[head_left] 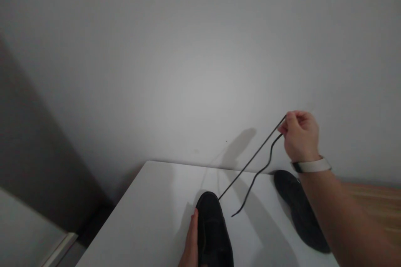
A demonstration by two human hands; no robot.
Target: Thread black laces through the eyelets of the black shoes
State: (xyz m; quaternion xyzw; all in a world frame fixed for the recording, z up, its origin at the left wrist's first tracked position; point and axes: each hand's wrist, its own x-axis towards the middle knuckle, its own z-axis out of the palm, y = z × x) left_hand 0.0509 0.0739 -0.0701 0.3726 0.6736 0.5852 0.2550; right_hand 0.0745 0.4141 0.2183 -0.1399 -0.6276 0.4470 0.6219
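A black shoe (214, 229) stands on the white table (150, 217) at the bottom centre, toe pointing away from me. My left hand (190, 244) lies against its left side, fingers pressed along it; most of the hand is cut off by the frame edge. My right hand (299, 135), raised above the table to the right with a white watch band on the wrist, pinches a thin black shoelace (250, 160). The lace runs taut from the pinch down to the shoe's toe end, and its loose end dangles down to the table.
A second black shoe or sole (299, 212) lies on the table's right side, partly behind my right forearm. A plain grey wall fills the upper view. A wooden surface (376, 204) shows at the right, and a dark gap drops off beyond the table's left edge.
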